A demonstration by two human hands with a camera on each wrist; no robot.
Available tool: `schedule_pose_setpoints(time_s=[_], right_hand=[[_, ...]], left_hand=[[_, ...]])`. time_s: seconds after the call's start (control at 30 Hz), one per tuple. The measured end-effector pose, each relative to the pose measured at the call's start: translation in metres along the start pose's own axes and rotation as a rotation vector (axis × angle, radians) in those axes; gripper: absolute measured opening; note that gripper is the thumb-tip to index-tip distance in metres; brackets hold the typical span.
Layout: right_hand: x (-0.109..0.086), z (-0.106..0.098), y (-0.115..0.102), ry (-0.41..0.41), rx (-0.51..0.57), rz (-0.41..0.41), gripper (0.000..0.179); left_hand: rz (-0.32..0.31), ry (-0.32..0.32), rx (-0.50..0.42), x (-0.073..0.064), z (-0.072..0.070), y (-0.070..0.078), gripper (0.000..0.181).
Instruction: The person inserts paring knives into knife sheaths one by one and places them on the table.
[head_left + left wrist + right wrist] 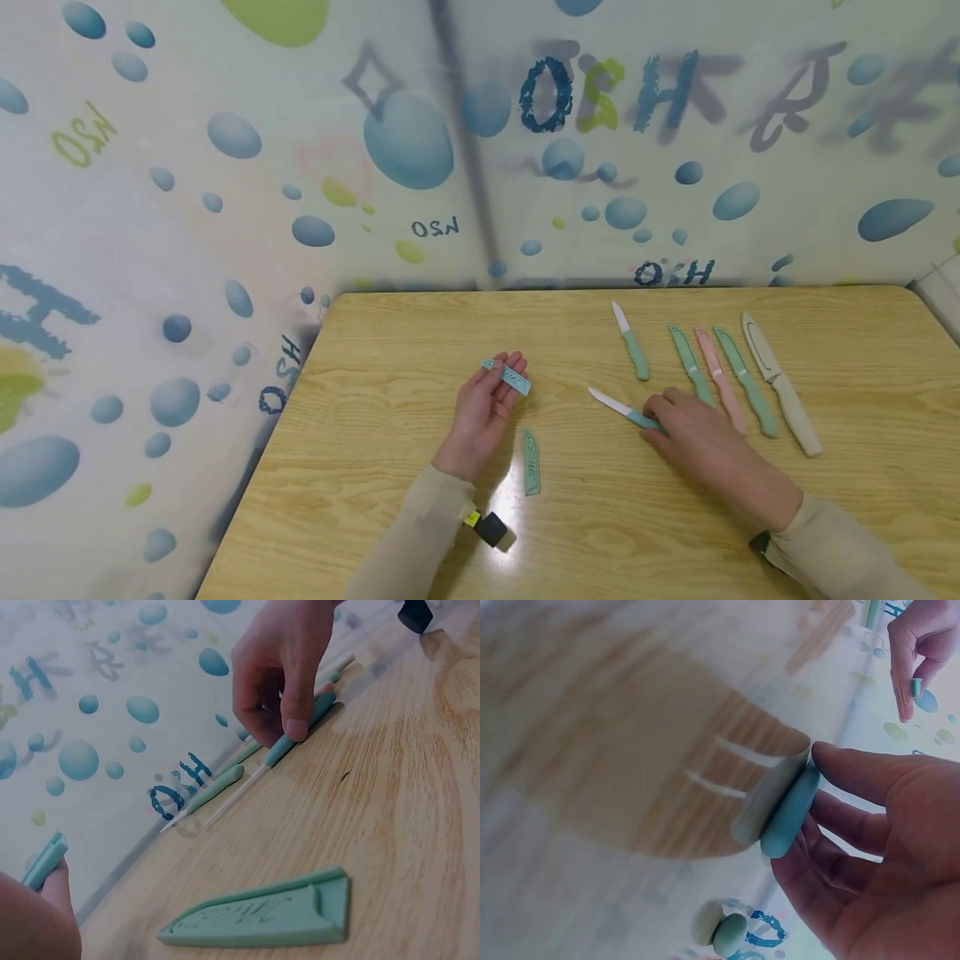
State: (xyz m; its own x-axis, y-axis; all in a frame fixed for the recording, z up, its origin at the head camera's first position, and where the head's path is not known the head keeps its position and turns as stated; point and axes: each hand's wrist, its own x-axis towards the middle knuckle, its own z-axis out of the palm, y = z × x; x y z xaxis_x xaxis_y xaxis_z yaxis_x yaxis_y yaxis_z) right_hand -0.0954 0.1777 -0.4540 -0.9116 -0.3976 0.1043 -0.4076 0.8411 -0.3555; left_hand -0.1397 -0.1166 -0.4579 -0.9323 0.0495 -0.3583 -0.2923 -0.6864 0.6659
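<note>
In the head view my left hand (476, 417) holds a small blue knife sheath (513, 380) between thumb and fingers, palm turned up. My right hand (697, 437) pinches the blue handle of a small paring knife (617, 407). Its white blade points left and lies bare, low over the table. A green knife sheath (532, 463), embossed with lettering, rests on the table beside my left wrist; it is large in the left wrist view. Further back lies a green-handled paring knife (634, 354) with a bare white blade.
Right of the bare green knife lie a green sheathed knife (690, 362), a pink sheathed knife (718, 377), another green sheathed knife (745, 379) and a larger cream knife (783, 392). A patterned wall (420, 250) borders the wooden table (375, 375) behind.
</note>
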Motion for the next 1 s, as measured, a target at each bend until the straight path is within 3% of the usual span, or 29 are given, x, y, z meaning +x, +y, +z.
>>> schedule_pose_setpoints(time_s=[0.57, 0.8, 1.0], right_hand=[[0.000, 0.003, 0.002, 0.031, -0.020, -0.012, 0.013], [0.000, -0.012, -0.002, -0.065, 0.064, 0.114, 0.011], [-0.005, -0.020, -0.005, -0.013, 0.129, 0.091, 0.010]], left_hand=[[0.004, 0.003, -0.024, -0.001, 0.000, -0.002, 0.043], [0.015, -0.005, -0.023, -0.002, 0.002, -0.003, 0.043], [0.025, -0.008, -0.011, -0.003, 0.006, -0.005, 0.040]])
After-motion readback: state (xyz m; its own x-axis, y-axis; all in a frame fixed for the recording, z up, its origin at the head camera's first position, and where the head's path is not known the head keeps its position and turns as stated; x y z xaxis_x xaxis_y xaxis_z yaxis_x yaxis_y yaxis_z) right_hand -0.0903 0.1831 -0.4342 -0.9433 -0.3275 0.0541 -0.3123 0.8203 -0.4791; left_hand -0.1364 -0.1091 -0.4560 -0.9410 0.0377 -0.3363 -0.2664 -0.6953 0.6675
